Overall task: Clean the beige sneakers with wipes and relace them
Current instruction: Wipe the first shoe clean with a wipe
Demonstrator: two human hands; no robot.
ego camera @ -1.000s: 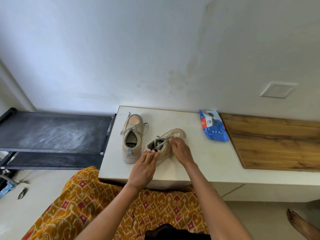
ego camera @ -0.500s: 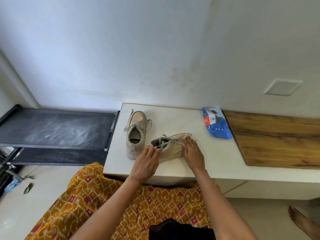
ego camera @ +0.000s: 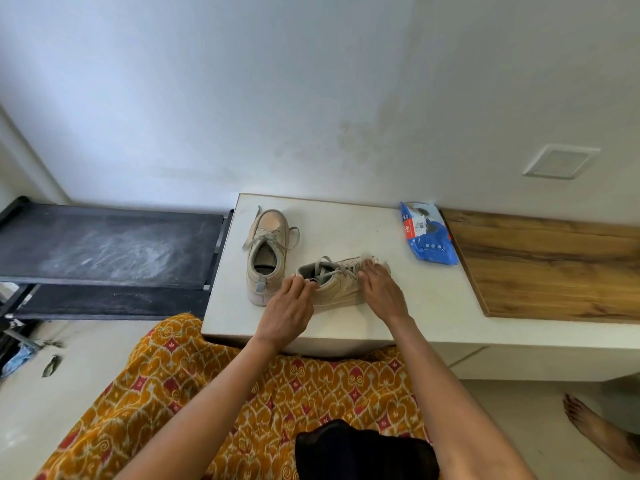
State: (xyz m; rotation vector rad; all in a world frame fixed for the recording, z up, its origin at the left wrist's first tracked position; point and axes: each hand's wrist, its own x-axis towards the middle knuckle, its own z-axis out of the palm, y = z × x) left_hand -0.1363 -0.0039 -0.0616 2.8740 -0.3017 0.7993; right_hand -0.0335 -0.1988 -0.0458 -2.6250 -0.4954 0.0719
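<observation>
A beige sneaker (ego camera: 341,284) lies on its side on the white counter (ego camera: 429,306), laces loose. The left hand (ego camera: 289,310) grips its heel; the right hand (ego camera: 381,289) presses a white wipe (ego camera: 375,260) on its toe. Left of it stands the second sneaker (ego camera: 265,254); the blue wipes pack (ego camera: 427,233) lies to its right.

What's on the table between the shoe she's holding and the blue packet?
Nothing: in the head view, only bare white table separates the held sneaker from the blue wipes packet.

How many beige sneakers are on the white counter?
2. One sneaker stands alone, toe toward the wall. The other sneaker lies crosswise right of it, between the left hand and right hand.
</observation>
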